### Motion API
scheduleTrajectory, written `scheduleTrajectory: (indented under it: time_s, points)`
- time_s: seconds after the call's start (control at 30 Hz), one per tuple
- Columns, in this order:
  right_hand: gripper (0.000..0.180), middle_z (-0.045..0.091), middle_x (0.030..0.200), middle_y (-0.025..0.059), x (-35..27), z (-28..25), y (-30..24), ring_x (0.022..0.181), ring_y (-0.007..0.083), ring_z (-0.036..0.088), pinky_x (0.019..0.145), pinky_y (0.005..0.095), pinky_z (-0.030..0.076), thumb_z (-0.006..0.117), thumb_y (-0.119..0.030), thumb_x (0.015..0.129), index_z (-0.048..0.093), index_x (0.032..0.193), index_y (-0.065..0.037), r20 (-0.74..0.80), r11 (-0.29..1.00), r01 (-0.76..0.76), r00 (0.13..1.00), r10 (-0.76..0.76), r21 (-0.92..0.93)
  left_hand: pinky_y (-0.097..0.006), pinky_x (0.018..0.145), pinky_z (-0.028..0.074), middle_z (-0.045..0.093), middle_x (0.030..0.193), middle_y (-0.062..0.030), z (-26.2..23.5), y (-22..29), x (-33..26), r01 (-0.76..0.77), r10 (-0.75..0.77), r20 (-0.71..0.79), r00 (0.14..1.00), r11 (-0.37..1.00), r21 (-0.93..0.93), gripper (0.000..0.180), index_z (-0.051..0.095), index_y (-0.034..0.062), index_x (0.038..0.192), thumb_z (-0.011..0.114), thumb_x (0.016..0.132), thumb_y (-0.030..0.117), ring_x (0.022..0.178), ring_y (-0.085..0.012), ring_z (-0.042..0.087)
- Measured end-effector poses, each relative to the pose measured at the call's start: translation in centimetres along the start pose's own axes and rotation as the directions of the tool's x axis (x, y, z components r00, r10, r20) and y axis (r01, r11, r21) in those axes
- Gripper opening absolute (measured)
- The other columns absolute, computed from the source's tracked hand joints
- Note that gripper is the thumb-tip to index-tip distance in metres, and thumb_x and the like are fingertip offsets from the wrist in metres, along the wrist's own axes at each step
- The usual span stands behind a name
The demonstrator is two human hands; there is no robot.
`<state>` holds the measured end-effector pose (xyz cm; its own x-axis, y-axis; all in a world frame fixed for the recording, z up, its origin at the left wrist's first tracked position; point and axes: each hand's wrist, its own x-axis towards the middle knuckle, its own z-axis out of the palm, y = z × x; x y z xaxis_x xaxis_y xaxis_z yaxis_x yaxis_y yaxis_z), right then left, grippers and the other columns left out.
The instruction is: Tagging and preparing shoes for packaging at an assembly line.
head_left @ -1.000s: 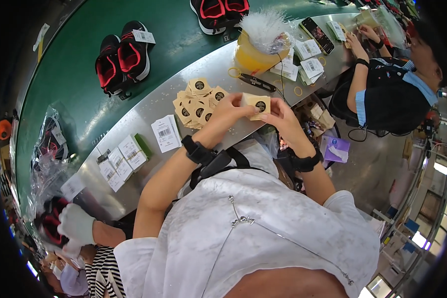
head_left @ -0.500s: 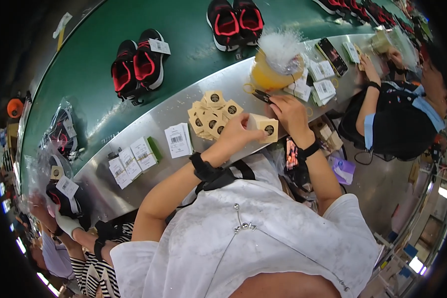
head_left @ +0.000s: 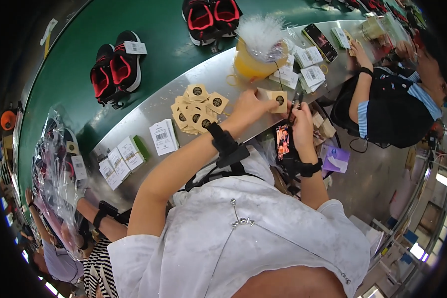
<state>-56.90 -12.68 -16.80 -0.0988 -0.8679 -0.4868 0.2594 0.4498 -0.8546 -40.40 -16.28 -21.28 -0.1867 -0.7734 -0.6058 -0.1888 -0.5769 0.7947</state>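
Observation:
My left hand (head_left: 248,107) pinches a tan square tag (head_left: 278,98) with a dark round mark, held just above the metal table (head_left: 144,116). My right hand (head_left: 303,124) is close beside it, gripping a small black tool (head_left: 297,98) whose tip meets the tag's right edge. A pile of several matching tan tags (head_left: 196,111) lies on the table left of my hands. Both wrists wear black bands. A small lit screen (head_left: 283,141) shows below my right hand.
A yellow tub (head_left: 253,64) of white plastic strands stands behind the hands. White labels (head_left: 164,136) and a phone (head_left: 319,36) lie on the table. Two black-and-red shoe pairs (head_left: 115,69) (head_left: 211,17) sit on the green belt (head_left: 159,39). A person in dark clothes (head_left: 397,109) works at right; another handles plastic bags (head_left: 54,174) at lower left.
The view has swung, shifting the table and shoes in the picture. My left hand still holds the tag. My right hand has left the tag's face and now holds the black tool at its edge.

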Motion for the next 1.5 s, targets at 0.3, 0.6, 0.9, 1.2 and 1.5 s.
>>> scheduleTrajectory:
  time_s: [0.3,0.6,0.9,1.2,1.5]
  points:
    - [0.006,0.057,0.099,0.0101,-0.9,1.2,0.1,0.071,0.0103,0.047,0.08,0.0286,0.048,0.041,-0.006,0.086,0.044,0.09,-0.002,-0.053,0.998,0.002,0.999,0.001,0.06,-0.031,0.068,0.045,0.062,0.079,-0.0141,-1.6,3.4,-0.5,-0.032,0.023,0.087,0.996,0.993,0.113,0.047,0.062,-0.0081,0.086,0.066,0.068,0.036,0.074,-0.0211,0.059]
    - [0.02,0.059,0.082,0.0048,0.1,1.5,-5.6,0.059,0.0071,0.041,0.057,0.0223,0.039,0.063,-0.005,0.075,0.053,0.092,-0.003,0.218,0.662,0.375,0.925,-0.31,-0.649,-0.023,0.072,0.042,0.059,0.098,-0.0069,-5.3,5.0,-4.0,-0.027,0.037,0.071,0.997,0.991,-0.131,0.046,0.055,-0.0059,0.11,0.059,0.082,0.031,0.088,-0.0116,0.054]
    - [0.035,0.059,0.115,0.0029,1.8,3.4,-6.9,0.084,0.0234,0.062,0.068,0.0314,0.05,0.074,-0.017,0.064,0.058,0.092,-0.005,0.7,0.08,0.726,0.682,-0.213,-0.683,-0.026,0.084,0.044,0.059,0.101,-0.0058,-9.2,3.7,-8.6,-0.094,0.089,-0.033,0.995,0.972,-0.213,0.029,0.057,-0.0009,0.108,0.055,0.086,0.017,0.093,-0.0114,0.056]
    - [0.043,0.064,0.101,0.0052,1.7,4.3,-6.3,0.082,0.0252,0.063,0.067,0.0323,0.05,0.074,-0.018,0.064,0.061,0.103,-0.007,0.653,0.106,0.69,0.716,-0.247,-0.716,-0.024,0.081,0.043,0.06,0.099,-0.0046,-10.2,2.6,-9.7,-0.104,0.097,-0.042,0.994,0.96,-0.259,0.023,0.058,0.001,0.103,0.056,0.086,0.017,0.091,-0.0106,0.056]
    - [0.036,0.066,0.097,0.0083,0.2,5.2,-7.4,0.075,0.0183,0.066,0.062,0.0282,0.051,0.076,-0.017,0.064,0.06,0.094,-0.004,0.591,0.167,0.681,0.712,-0.379,-0.713,-0.025,0.082,0.046,0.061,0.101,-0.0067,-10.0,2.6,-10.3,-0.189,0.206,0.04,0.978,0.947,-0.26,0.025,0.057,-0.0003,0.104,0.053,0.09,0.02,0.09,-0.0127,0.059]
